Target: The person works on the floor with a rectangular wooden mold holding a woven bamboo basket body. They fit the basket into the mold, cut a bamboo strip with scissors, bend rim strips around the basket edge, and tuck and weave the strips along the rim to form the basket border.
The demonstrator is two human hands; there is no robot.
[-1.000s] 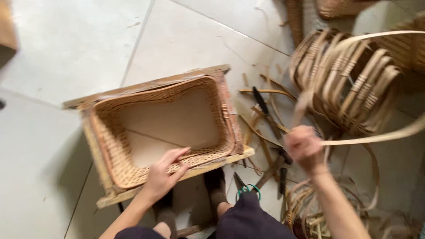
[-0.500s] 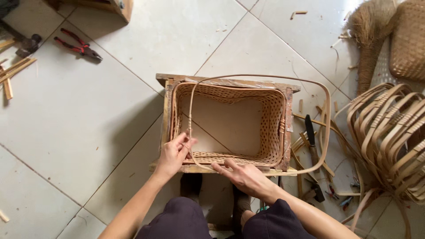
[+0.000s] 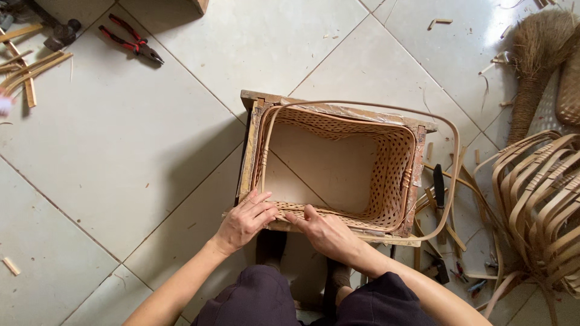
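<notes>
A rectangular woven basket [image 3: 396, 160] sits inside a wooden frame [image 3: 338, 108] on the tiled floor. A long bent cane strip [image 3: 450, 163] loops around the basket's rim from the near left corner to the right side. My left hand [image 3: 244, 218] rests on the near rim at the left corner, fingers pressing the strip's end. Beside it, my right hand [image 3: 323, 229] grips the near rim, thumb on the weave. My knees are at the bottom edge.
Red-handled pliers [image 3: 130, 41] and wood offcuts [image 3: 27, 69] lie far left. A stack of curved cane strips [image 3: 541, 199] stands at the right, a broom [image 3: 534, 60] above it. A dark-handled knife [image 3: 439, 184] and scraps lie right of the frame.
The view has shifted from the right toward the basket. My right hand brought a cane strip from the stack and laid it around the rim; both hands now rest on the near edge.
</notes>
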